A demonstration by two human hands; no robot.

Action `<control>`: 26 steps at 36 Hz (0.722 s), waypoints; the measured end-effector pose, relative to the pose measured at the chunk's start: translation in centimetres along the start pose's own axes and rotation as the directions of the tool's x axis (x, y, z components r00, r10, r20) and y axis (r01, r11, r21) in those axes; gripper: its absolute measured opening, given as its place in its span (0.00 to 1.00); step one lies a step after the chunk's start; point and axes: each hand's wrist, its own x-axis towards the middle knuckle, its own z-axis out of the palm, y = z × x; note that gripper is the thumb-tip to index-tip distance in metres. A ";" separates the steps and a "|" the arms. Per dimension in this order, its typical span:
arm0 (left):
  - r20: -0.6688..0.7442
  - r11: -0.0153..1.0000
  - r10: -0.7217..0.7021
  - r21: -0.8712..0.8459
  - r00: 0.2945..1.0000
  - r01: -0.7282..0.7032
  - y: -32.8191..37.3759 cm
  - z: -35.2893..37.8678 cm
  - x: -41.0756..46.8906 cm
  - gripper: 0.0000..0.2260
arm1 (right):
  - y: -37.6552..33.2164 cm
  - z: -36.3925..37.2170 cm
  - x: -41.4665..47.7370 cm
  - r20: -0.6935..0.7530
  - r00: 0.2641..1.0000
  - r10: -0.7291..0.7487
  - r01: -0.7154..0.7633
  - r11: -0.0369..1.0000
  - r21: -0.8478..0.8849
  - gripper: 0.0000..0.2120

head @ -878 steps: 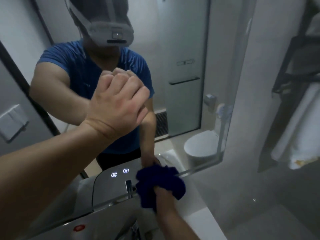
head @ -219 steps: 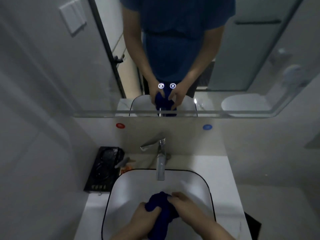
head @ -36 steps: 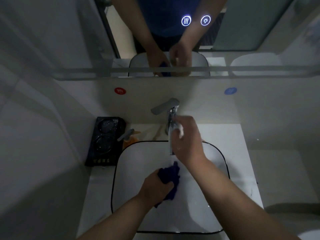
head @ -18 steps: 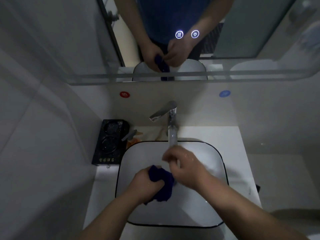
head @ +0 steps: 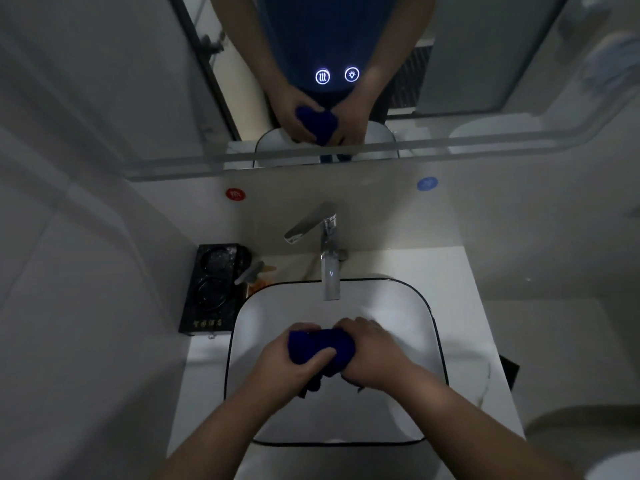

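Note:
A dark blue cloth (head: 320,345) is bunched up over the white wash basin (head: 408,317). My left hand (head: 289,367) grips its left end and my right hand (head: 372,356) grips its right end, fingers curled round it. Both hands are held together above the middle of the bowl. The chrome tap (head: 327,251) stands behind the basin, its spout pointing toward my hands. The mirror (head: 485,81) above reflects both hands and the cloth.
A black tray (head: 211,289) with two round recesses sits left of the basin on the white counter (head: 464,271). An orange item lies beside it. Red (head: 235,194) and blue (head: 427,183) dots mark the wall. Two lit touch icons glow on the mirror.
A second ago my right hand was at the tap. It has come back down to the cloth, and now both hands grip it over the basin.

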 end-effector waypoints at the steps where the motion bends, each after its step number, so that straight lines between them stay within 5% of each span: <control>1: 0.000 1.000 -0.014 0.001 1.000 0.014 -0.5 0.2 0.0 0.23 | 0.3 0.0 0.0 0.015 0.999 0.048 -0.047 0.999 -0.010 0.25; 5: 0.034 0.993 -0.093 0.071 0.995 0.090 -2.2 1.2 0.5 0.25 | 0.9 0.9 -0.4 0.083 0.981 0.178 -0.189 0.970 0.150 0.21; 9: 0.104 0.886 -0.077 0.463 0.992 0.020 -3.4 1.0 1.0 0.22 | 1.6 1.7 -0.8 0.087 0.972 0.217 -0.231 0.946 0.228 0.26; 12: 0.085 0.782 -0.036 0.623 0.996 -0.025 -4.5 0.5 1.1 0.38 | 2.1 1.2 -0.9 0.105 0.973 0.204 -0.223 0.948 0.227 0.29; 15: 0.155 0.830 -0.043 0.556 0.987 -0.051 -5.4 0.6 1.5 0.61 | 1.8 0.1 -1.0 0.163 0.972 0.168 -0.203 0.953 0.227 0.35; 18: 0.214 0.924 -0.056 0.381 0.975 -0.030 -5.8 2.2 2.3 0.70 | 0.9 -0.1 -0.7 0.179 0.977 0.116 -0.168 0.936 0.310 0.38; 22: 0.160 0.991 -0.117 0.087 0.980 0.104 -6.3 5.2 3.9 0.52 | -1.1 -0.3 -0.2 0.245 0.968 0.059 -0.203 0.760 0.617 0.46; 26: 0.013 0.917 -0.337 -0.224 0.942 0.331 -6.2 6.1 3.6 0.37 | -1.3 0.0 0.3 0.265 0.953 0.144 -0.300 0.351 0.887 0.42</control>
